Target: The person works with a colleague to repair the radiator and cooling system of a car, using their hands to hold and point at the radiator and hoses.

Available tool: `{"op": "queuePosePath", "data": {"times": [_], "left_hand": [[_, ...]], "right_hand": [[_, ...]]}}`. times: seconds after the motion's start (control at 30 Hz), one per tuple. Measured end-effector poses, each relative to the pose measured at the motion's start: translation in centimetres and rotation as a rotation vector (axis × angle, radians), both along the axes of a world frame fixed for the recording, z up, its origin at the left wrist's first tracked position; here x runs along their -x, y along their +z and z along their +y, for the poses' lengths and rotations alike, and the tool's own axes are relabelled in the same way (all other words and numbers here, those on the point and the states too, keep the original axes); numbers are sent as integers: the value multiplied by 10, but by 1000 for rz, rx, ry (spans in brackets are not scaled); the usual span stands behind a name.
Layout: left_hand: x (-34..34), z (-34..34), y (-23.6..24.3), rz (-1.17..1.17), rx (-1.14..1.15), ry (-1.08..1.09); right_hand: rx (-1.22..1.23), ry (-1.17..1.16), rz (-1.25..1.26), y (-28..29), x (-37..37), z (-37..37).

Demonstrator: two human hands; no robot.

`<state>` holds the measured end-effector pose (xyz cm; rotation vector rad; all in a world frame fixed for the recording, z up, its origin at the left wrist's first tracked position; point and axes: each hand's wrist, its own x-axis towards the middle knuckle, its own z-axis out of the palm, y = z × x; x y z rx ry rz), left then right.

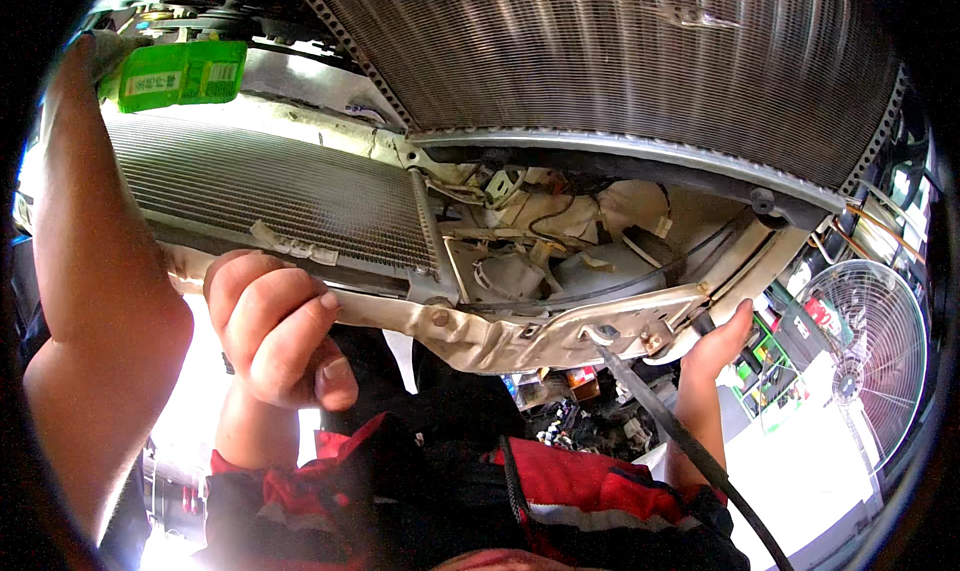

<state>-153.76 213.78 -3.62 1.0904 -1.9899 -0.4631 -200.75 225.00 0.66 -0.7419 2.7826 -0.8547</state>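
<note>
My left hand (280, 331) is curled with its thumb low, against the front edge of the white metal crossmember (430, 316); what its fingers hold is hidden. My right hand (715, 356) is at the crossmember's right end, thumb raised, other fingers mostly hidden. A black hose or rod (690, 446) runs from lower right up to a hook on the crossmember, left of that hand. Behind the crossmember lie a finned panel (280, 191) at left and an opening with wires and metal parts (560, 241). A larger radiator (640, 61) stands tilted above the opening.
Another person's bare arm (95, 321) rises along the left side to a green container (180, 76) near black pulleys (200, 16). A large fan (865, 371) stands at right, beside a green-framed rack (770, 361). Assorted clutter (560, 421) lies below the crossmember.
</note>
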Motion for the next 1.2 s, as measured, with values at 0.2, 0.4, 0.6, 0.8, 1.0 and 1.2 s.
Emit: {"op": "queuePosePath", "data": {"times": [0.2,0.4,0.6,0.8,1.0,1.2], "left_hand": [[0,0,0,-4,5,-8],[-1,0,3,-25,-4,-9],[-1,2,2,-33,-12,-4],[0,2,2,-38,-10,-1],[-1,1,3,-30,-12,-5],[-1,2,2,-26,-8,-4]], "right_hand": [[67,7,-11,1,2,1],[8,25,1,4,-9,-6],[27,14,-18,4,-10,-7],[28,33,-16,3,-3,-2],[28,52,-31,3,-1,-1],[68,32,-63,2,-6,-4]]}}
